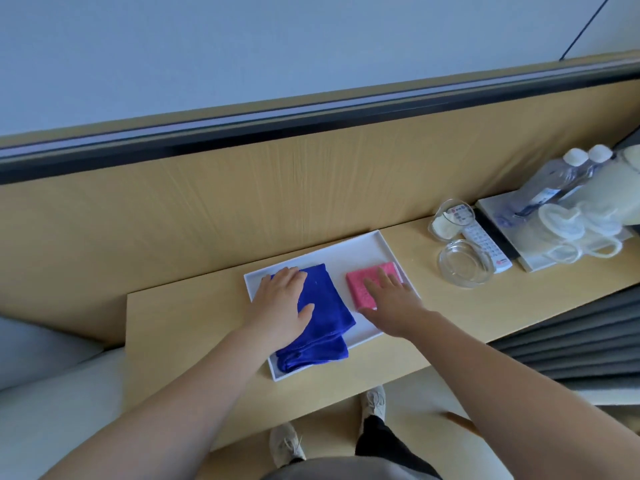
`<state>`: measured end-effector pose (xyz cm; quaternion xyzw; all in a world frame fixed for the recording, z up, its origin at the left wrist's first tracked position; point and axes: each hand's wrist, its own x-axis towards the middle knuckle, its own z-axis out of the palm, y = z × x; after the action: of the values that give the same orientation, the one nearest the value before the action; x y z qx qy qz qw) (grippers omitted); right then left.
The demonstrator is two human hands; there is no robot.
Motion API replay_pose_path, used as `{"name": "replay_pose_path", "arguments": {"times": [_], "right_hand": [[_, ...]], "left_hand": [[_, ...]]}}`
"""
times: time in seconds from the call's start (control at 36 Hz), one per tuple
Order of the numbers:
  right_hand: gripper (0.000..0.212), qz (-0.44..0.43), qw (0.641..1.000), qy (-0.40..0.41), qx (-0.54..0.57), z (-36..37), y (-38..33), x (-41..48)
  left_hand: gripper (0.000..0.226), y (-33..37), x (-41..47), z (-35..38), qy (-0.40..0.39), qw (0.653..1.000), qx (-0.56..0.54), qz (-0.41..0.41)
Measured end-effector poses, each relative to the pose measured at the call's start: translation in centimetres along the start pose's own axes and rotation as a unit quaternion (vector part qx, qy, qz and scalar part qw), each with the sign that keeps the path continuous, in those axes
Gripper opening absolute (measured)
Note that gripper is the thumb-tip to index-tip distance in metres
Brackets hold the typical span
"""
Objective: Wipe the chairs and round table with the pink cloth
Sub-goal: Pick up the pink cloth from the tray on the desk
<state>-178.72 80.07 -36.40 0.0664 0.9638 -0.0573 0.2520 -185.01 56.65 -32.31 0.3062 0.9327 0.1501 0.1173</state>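
Work on the chairs and round table looks unstarted: neither is in view, and the pink cloth (358,287) lies folded at the right end of a white tray (346,249) on a wooden shelf (194,317). The right hand (394,303) lies flat on it, fingers straight and spread, not yet closed round it. The left hand (282,299) rests just as flat on a blue cloth (327,308) at the tray's left end. Picking up, carrying and all the wiping are left.

A wooden back panel (277,188) rises just behind the tray, and the tray's near corner sits close to the shelf's front edge. A glass ashtray (464,263) and a remote (485,244) stand near the tray's right. Room seems freest upward and toward the person.
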Motion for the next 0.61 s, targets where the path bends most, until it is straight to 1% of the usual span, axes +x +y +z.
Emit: {"name": "replay_pose_path", "arguments": {"times": [0.08, 0.22, 0.39, 0.47, 0.61], "right_hand": [[0.078, -0.027, 0.999, -0.014, -0.015, 0.0, 0.6, 1.3], [0.089, -0.091, 0.993, -0.033, -0.071, 0.4, 1.8, 3.0], [0.068, -0.125, 0.986, 0.024, -0.105, 1.4, 2.6, 4.0], [0.061, -0.148, 0.985, 0.057, -0.073, 1.3, 3.6, 4.1], [0.049, -0.156, 0.983, 0.095, 0.037, -0.3, 4.1, 3.9]], "left_hand": [[0.056, 0.2, 0.7, 0.1, -0.001, 1.0, -0.006, -0.022], [0.057, 0.9, 1.5, 0.6, -0.012, 0.998, -0.008, -0.056], [0.059, 1.9, 2.4, 1.3, -0.012, 0.995, -0.036, -0.088], [0.059, 2.3, 2.5, 1.5, -0.012, 0.994, -0.048, -0.095], [0.059, 2.9, 2.6, 1.3, -0.012, 0.992, -0.079, -0.095]]}}
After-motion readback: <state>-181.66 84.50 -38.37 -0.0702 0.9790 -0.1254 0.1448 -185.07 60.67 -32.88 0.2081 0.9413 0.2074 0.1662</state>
